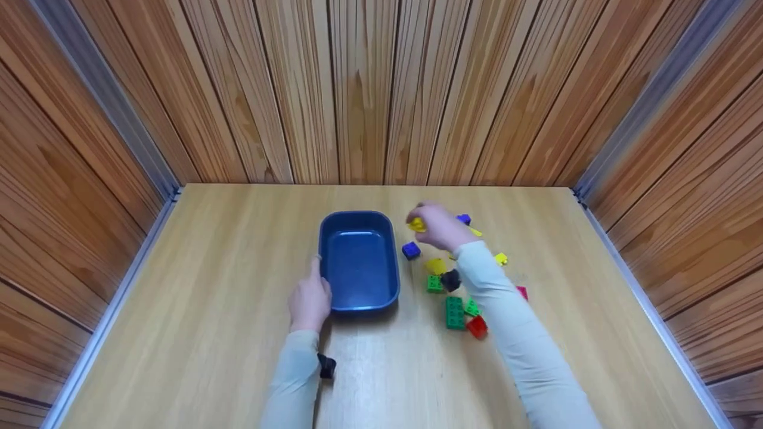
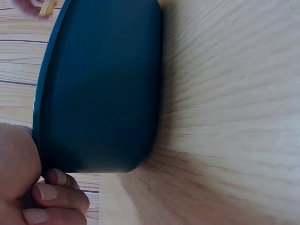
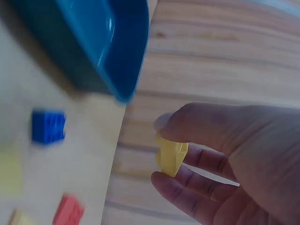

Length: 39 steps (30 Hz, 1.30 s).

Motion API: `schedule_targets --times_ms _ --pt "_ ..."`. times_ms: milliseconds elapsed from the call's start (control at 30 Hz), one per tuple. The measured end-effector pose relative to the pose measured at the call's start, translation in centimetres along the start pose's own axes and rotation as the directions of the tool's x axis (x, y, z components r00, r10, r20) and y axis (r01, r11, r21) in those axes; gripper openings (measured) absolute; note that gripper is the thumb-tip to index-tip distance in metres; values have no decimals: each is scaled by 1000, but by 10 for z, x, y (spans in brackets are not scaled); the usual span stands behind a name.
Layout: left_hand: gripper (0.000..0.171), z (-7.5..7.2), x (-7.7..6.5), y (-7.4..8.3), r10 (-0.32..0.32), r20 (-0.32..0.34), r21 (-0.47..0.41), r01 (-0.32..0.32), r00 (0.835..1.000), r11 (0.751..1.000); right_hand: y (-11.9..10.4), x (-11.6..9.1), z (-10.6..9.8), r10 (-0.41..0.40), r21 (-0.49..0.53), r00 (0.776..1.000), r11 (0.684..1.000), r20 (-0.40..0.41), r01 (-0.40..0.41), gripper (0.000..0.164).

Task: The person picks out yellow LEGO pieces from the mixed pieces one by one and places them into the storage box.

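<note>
A deep blue plastic tub [image 1: 358, 307] sits on the table. My left hand [image 1: 310, 301] holds its left rim; in the left wrist view the fingers [image 2: 63, 197] curl beside the near corner of the tub wall [image 2: 103, 84]. My right hand [image 1: 442, 226] pinches a yellow toy brick [image 3: 171, 155] between thumb and fingers, in the air to the right of the tub. Below this hand, a blue brick [image 1: 411, 250] lies near the tub's right side. The tub's inside shows no bricks in the head view.
Loose bricks lie right of the tub: a yellow one [image 1: 436, 266], a small green one [image 1: 434, 283], a long green one [image 1: 454, 313], a red one [image 1: 477, 327] and several others, some partly hidden by the right arm. Wood-panelled walls [image 1: 363, 89] enclose the table.
</note>
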<state>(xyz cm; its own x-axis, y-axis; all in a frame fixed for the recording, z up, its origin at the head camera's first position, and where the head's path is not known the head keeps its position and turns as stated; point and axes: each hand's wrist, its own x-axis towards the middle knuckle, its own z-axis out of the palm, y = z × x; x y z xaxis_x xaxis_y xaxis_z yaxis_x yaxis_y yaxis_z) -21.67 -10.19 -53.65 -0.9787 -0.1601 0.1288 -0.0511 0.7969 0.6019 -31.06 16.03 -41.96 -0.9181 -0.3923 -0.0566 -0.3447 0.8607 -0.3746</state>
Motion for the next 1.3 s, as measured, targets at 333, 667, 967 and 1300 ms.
schedule_targets --times_ms 333,667,967,1300 --pt "55 7 -4 2 -44 53 -33 46 998 998 -51 19 40 -82 -24 993 996 90 84 31" --pt "56 6 0 7 -79 110 -40 84 991 996 -84 30 72 -151 -73 977 984 150 163 31" --pt "52 0 3 -1 -21 22 2 21 1000 1000 -105 39 99 -268 -162 942 940 202 302 27" --pt "55 -1 2 -1 -25 50 1 25 998 1000 -105 31 113 -193 -176 941 953 277 247 28"
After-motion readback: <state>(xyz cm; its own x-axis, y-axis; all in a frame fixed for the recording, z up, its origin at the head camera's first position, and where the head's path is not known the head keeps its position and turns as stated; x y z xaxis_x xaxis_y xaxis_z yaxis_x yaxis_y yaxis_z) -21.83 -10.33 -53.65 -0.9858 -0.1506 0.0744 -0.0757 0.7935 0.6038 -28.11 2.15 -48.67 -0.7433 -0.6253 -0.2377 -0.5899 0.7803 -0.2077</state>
